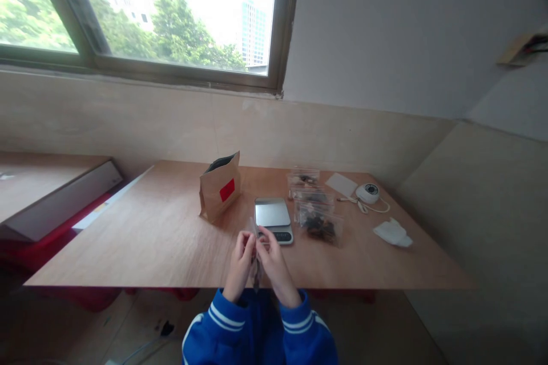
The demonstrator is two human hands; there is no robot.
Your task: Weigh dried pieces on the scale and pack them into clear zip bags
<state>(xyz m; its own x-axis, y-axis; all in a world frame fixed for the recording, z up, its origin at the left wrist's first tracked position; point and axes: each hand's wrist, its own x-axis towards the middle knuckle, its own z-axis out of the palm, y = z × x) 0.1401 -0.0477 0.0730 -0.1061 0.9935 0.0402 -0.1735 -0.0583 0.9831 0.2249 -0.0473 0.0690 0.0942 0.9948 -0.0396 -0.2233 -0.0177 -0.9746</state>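
Between my hands hangs a clear plastic zip bag (256, 274) with dark pieces in its lower part, over the table's front edge. My left hand (242, 256) pinches its top from the left. My right hand (271, 259) grips the same top edge from the right, fingertips close to the left ones. Just beyond them lies a digital kitchen scale (273, 214) with a bare silver plate; my right fingers cover part of its front. Right of the scale, several filled zip bags (319, 227) with dark dried pieces lie in an overlapping row.
A brown paper pouch (220, 188) with a red label stands open-topped behind and left of the scale. On the right are a white dome camera (368, 193) with its cable, a white sheet (341, 183) and a crumpled white tissue (393, 232). Another table (51, 182) stands left.
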